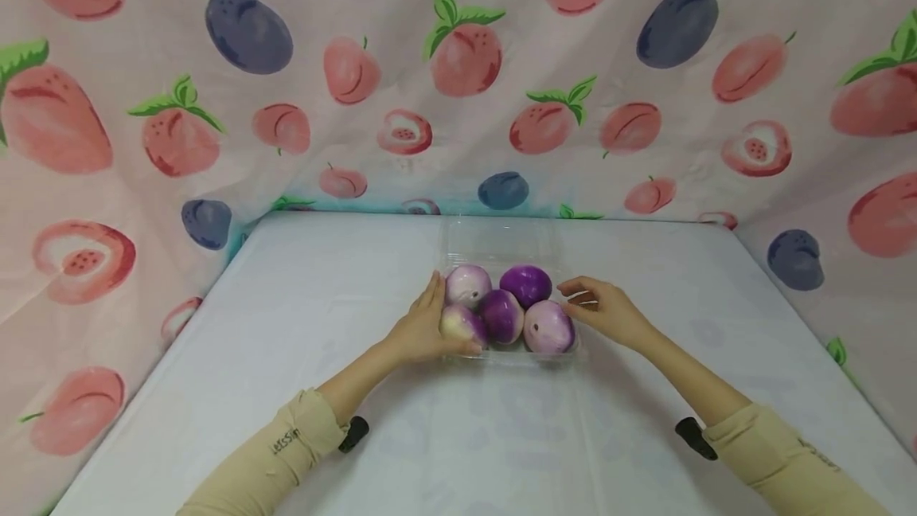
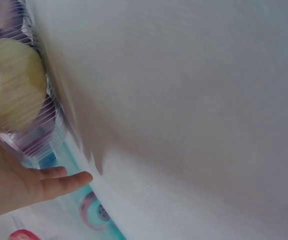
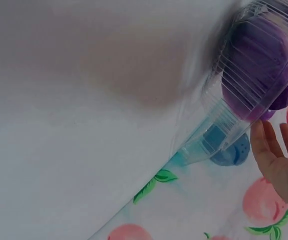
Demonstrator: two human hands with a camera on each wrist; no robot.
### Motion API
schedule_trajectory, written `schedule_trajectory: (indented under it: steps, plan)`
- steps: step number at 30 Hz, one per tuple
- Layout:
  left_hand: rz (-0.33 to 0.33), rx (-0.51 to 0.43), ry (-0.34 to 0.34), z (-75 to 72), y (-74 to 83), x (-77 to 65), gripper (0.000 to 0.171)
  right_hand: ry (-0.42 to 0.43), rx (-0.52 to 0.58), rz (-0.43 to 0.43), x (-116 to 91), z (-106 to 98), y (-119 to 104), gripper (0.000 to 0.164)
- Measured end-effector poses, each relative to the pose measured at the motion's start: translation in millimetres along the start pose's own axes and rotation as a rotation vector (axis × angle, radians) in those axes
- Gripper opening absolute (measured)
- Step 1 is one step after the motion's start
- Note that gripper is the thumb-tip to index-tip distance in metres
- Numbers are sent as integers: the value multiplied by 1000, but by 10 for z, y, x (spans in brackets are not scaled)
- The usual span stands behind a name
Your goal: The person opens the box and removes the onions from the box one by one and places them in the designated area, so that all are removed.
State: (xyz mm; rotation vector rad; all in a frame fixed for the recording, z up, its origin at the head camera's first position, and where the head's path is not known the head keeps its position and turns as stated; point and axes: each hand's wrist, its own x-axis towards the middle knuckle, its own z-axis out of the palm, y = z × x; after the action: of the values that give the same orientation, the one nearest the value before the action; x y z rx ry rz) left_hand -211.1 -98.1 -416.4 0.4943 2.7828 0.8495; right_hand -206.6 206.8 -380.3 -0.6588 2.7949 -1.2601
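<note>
A clear plastic clamshell box [image 1: 512, 355] stands on the table with its lid [image 1: 501, 241] raised at the back. Inside lie several glossy round vegetables [image 1: 503, 317], purple and whitish, whose exact kind I cannot tell. My left hand [image 1: 423, 329] rests along the box's left side, fingers extended, thumb by the front left corner. The left wrist view shows this hand [image 2: 18, 182] next to the ribbed wall and a pale vegetable [image 2: 13, 85]. At the right side, my right hand [image 1: 605, 313] has loosely bent fingers close to the rim; in the right wrist view its fingertips [image 3: 258, 131] appear to touch the box.
A white cloth [image 1: 322, 277] covers the table under the box. Behind and at both sides hangs a curtain [image 1: 401, 46] printed with peaches and dark blue fruit. A black strap piece [image 1: 354, 434] shows under the left sleeve, another [image 1: 696, 438] by the right one.
</note>
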Motion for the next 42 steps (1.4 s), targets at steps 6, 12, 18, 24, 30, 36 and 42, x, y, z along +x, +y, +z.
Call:
schedule_trajectory:
  steps: [6,12,18,24,30,36,42]
  plan:
    - [-15,-21,-21,-8,7,-9,131,-33,-85,28,-38,83,-37,36]
    - [-16,-24,-39,-2,1,10,131,13,-200,50,-58,150,-66,39]
    - [-22,-49,-23,21,-4,30,131,-15,-279,43,-23,151,-83,50]
    - [-34,-71,-19,18,-15,9,132,-56,-287,43,-8,166,-114,52]
    - [-9,-61,-30,37,-20,29,130,-42,-278,28,-53,169,-96,47]
    - [-8,-71,-37,49,-16,38,130,8,-240,-33,-107,206,-47,47]
    - [-11,-77,-40,49,-11,26,132,59,-166,-43,-133,233,-41,47]
